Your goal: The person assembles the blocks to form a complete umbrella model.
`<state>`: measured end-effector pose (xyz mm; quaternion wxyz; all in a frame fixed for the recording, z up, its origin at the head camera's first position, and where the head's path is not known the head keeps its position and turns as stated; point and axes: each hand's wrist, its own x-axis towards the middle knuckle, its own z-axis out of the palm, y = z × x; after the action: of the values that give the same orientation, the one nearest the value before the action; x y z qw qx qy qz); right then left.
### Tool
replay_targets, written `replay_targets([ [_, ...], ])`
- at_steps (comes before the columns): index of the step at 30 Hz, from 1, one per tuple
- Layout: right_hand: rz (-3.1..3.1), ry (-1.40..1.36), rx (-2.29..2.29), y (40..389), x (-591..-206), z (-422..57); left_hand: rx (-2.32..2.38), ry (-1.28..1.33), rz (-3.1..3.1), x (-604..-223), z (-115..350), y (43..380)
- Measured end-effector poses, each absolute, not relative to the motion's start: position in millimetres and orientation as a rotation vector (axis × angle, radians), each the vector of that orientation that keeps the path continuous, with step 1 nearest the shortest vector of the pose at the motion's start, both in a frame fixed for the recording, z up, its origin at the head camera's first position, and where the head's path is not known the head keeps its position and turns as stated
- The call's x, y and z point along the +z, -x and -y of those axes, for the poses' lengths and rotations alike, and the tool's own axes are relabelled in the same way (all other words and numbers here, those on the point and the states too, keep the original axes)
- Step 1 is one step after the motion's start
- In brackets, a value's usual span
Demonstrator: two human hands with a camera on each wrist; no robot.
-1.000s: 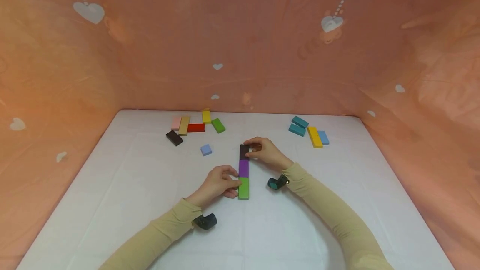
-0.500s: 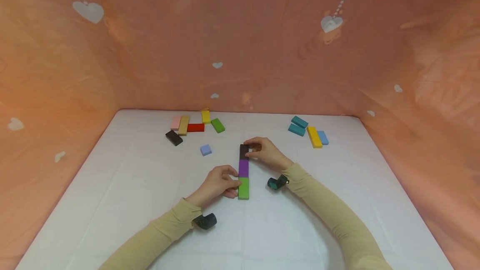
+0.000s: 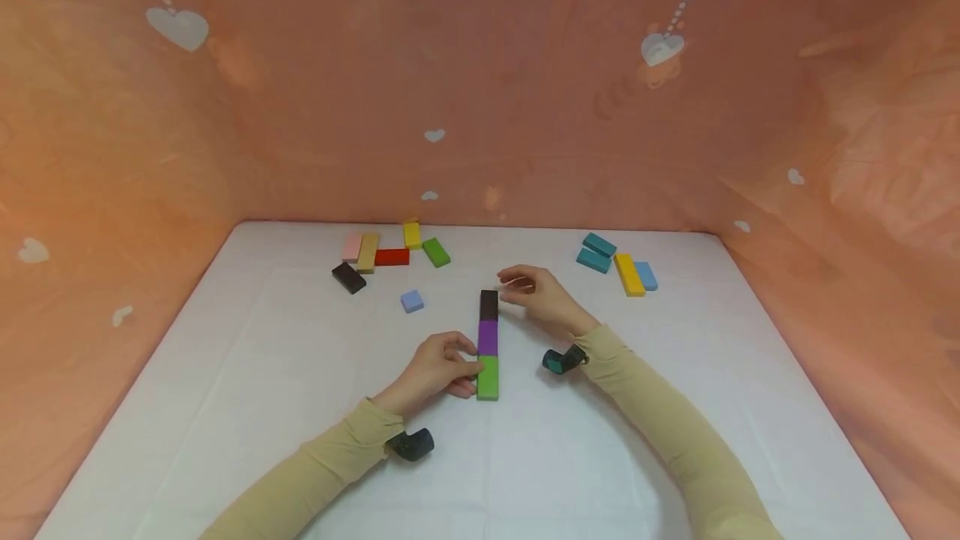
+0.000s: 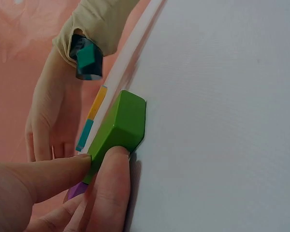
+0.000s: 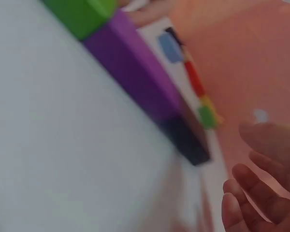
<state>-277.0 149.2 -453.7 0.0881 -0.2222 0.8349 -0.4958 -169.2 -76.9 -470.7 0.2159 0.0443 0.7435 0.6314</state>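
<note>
Three rectangular blocks lie end to end at the table's middle: green (image 3: 487, 378) nearest, purple (image 3: 488, 338) between, and dark brown or black (image 3: 489, 306) farthest. My left hand (image 3: 438, 363) rests at the row's left side, thumb and a fingertip touching the green block without closing round it. That contact is close up in the left wrist view, on the green block (image 4: 118, 125). Just right of the dark block, my right hand (image 3: 542, 297) is lifted away with loosely bent fingers and nothing in them. In the right wrist view its fingers (image 5: 256, 191) stand apart from the dark block (image 5: 186, 139).
Back left lie loose blocks: pink, tan (image 3: 367, 253), red (image 3: 392, 257), yellow (image 3: 412, 235), green (image 3: 437, 252) and dark (image 3: 348, 277). A small light-blue block (image 3: 412, 301) is nearer. Back right are two teal blocks (image 3: 594, 260), a yellow (image 3: 629, 275) and a light-blue one (image 3: 647, 276).
My right hand has let go of the dark block and moved slightly right and away from it. The left hand and the row of blocks have stayed in place.
</note>
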Motion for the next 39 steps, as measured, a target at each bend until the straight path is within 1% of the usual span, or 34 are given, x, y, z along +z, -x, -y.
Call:
replay_targets([
  [5, -2.507, 0.648, -1.561, 272, -425, -174, 1.765, -0.15, -2.054, -473, 77, 169],
  [8, -2.529, 0.57, -1.62, 269, -411, -194, 1.768, -0.149, -2.052, -475, 77, 169],
  [16, -2.701, 0.374, -1.643, 280, -434, -261, 1.773, -0.138, -2.044, -475, 77, 169],
  [23, -2.803, 0.204, -1.599, 271, -445, -302, 1.774, -0.136, -2.049, -473, 77, 168],
  [32, -2.917, 0.08, -1.395, 268, -452, -318, 1.767, -0.147, -2.059, -467, 76, 166],
  [35, -2.933, 0.058, -1.379, 268, -452, -317, 1.769, -0.145, -2.056, -475, 77, 170],
  [39, -2.967, 0.046, -1.341, 266, -451, -314, 1.769, -0.138, -2.056, -476, 77, 169],
])
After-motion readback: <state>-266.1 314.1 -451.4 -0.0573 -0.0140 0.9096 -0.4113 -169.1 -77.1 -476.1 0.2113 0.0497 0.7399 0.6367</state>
